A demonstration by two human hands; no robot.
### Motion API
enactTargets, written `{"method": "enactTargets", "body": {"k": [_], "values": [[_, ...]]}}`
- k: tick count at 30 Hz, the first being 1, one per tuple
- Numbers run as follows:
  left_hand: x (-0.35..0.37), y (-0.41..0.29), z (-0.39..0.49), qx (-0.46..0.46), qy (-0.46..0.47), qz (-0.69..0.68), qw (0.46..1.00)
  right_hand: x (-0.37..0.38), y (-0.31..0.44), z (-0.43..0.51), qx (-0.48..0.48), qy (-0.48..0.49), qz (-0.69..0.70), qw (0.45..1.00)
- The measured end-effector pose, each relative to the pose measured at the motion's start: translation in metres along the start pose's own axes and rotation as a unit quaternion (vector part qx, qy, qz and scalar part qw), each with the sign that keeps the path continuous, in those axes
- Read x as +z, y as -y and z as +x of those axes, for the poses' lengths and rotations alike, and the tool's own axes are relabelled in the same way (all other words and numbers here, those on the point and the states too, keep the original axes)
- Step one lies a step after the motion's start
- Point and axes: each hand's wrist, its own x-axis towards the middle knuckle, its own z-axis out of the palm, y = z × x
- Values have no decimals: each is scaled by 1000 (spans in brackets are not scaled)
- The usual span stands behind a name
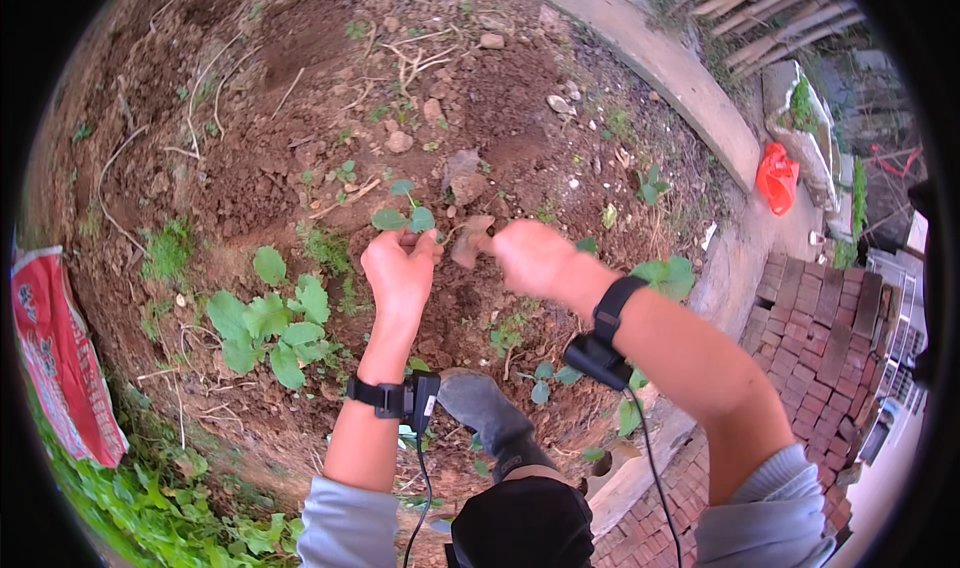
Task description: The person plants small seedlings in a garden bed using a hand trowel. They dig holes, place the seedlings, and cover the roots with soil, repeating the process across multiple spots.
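My left hand (pixel 401 262) pinches a small green seedling (pixel 411 214) by its stem, its few round leaves showing above the fingertips. Just to the right, my right hand (pixel 529 256), slightly blurred, is closed on the handle of a small hand tool with a soil-coloured blade (pixel 472 241); most of the handle is hidden by the fist. The blade is close to the seedling's stem, over loose brown soil (pixel 450 298). Both wrists carry black straps with a small device and a cable.
A larger leafy plant (pixel 271 320) grows at the left, with small seedlings (pixel 546 379) near my boot (pixel 480 406). Dry roots, clods and stones (pixel 559 104) dot the soil. A red printed sack (pixel 64 358) lies far left; a concrete edging (pixel 675 80), orange bag (pixel 778 179) and stacked bricks (pixel 810 343) stand right.
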Motion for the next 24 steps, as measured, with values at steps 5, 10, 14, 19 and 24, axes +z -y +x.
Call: {"method": "enactTargets", "body": {"k": [5,10,14,19,24], "values": [[12,12,8,130,-28,178,975,39,42,-18,84,-37,25,996],[22,20,12,137,-14,210,968,52,49,-36,124,-39,29,991],[30,18,11,192,-28,255,947,55,51,-49,88,-112,66,988],[38,22,9,289,-23,325,900,69,60,-66,146,-121,116,975],[44,33,16,325,1,342,882,78,55,-68,150,-132,131,971]]}}
